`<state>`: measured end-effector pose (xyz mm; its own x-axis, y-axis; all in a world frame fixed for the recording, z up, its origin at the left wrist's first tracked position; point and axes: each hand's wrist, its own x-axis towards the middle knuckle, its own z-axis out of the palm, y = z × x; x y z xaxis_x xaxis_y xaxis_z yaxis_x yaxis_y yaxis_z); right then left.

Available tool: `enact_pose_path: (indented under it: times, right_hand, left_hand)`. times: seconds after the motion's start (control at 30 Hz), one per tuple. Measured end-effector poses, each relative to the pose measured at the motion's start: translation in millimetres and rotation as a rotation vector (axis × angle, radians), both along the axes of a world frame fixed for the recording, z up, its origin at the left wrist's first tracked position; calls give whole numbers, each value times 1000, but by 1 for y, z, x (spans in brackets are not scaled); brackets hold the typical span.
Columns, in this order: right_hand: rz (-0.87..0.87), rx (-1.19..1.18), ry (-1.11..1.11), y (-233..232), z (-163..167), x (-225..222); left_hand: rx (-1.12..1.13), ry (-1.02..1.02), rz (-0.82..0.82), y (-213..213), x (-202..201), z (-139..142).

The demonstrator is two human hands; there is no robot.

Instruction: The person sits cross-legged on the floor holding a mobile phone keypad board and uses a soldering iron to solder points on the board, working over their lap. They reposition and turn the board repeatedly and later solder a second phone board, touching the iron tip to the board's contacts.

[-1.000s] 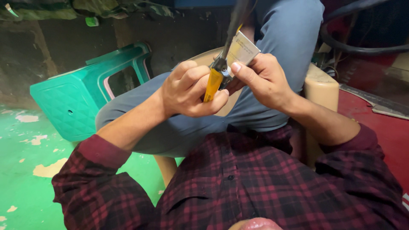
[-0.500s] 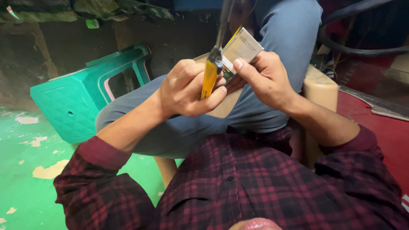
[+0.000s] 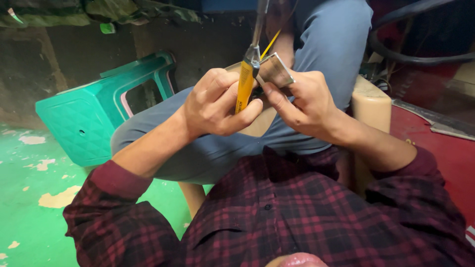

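- left hand [image 3: 217,106]: fingers wrapped shut round the yellow handle of a screwdriver [image 3: 245,86], thumb pressed along its lower side. the tool's long axis runs near upright, tilted slightly away from the body, with the metal shaft rising past the top edge of the view.
- right hand [image 3: 304,101]: fingers pinched on a small flat rectangular metal piece [image 3: 277,69], thumb and forefinger at its lower edge; what the piece is cannot be told.
- relation: the metal piece lies just right of the screwdriver's ferrule, touching or nearly so; the exact contact point is hidden by the fingers. both hands meet in front of the chest, above the raised knee in blue trousers [image 3: 316,44].
- open room: free air to the left over the green floor [image 3: 29,198]; a teal plastic stool [image 3: 99,113] lies tipped well apart on that side. on the right, a beige seat edge [image 3: 371,99] and a black hose [image 3: 420,54] crowd the space.
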<state>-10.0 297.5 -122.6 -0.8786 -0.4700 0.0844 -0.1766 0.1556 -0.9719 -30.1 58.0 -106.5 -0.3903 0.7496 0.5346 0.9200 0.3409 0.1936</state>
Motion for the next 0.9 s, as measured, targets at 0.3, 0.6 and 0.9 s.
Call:
enact_pose_path:
  times: [0.3,0.6,0.9]
  right_hand:
    - [47,62,16,-3,3,-2]
    - [-24,-26,-263,-5,-20,-4]
    - [-33,-101,-312,-5,-23,-5]
  left_hand:
    - [-103,19,40,3,1,1]
    - [-99,-38,40,1,3,-6]
    - [-78,-5,22,-2,2,-10]
